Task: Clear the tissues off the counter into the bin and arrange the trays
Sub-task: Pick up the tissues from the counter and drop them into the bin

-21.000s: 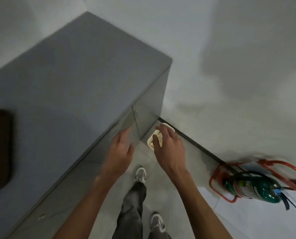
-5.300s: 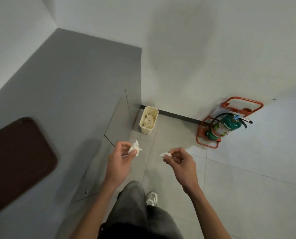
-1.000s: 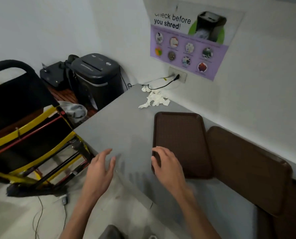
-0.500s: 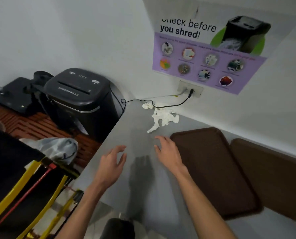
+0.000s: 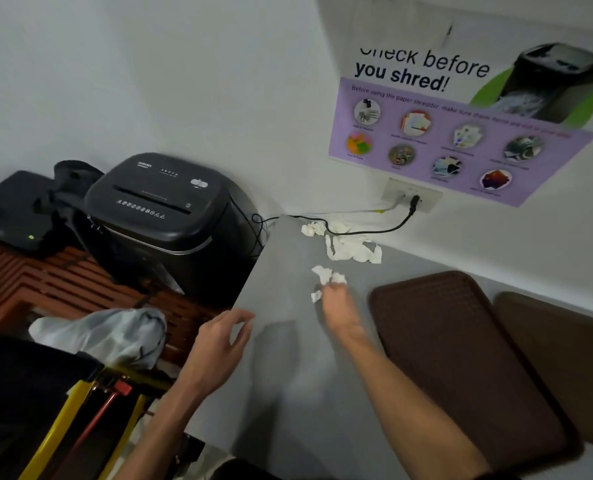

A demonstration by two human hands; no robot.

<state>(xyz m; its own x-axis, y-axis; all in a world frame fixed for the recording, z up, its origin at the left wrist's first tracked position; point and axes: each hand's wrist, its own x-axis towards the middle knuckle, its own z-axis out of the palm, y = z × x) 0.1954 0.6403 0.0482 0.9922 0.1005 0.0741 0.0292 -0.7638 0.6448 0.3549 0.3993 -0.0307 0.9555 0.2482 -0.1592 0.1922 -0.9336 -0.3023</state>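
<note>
The crumpled tissue (image 5: pixel 326 273) lies on the grey worktop (image 5: pixel 288 341), just left of the near brown tray (image 5: pixel 461 358) and level with its far end. My right hand (image 5: pixel 340 308) reaches over it, and its fingers (image 5: pixel 336 289) touch the tissue, but they are blurred and I cannot tell whether they have closed on it. More loose tissues (image 5: pixel 350 249) sit beyond the tray's far left corner, close to the wall, with a black cable (image 5: pixel 374 231) lying across them. My left hand (image 5: pixel 219 344) hovers well left of the tray, over the worktop's edge, fingers loosely spread and holding nothing. A second tray (image 5: pixel 558 341) lies just beside the first, on its right. A black shredder (image 5: pixel 156 216) stands far left of the tray, past the worktop's end. A purple poster (image 5: pixel 461 133) hangs on the wall above the tray.
</note>
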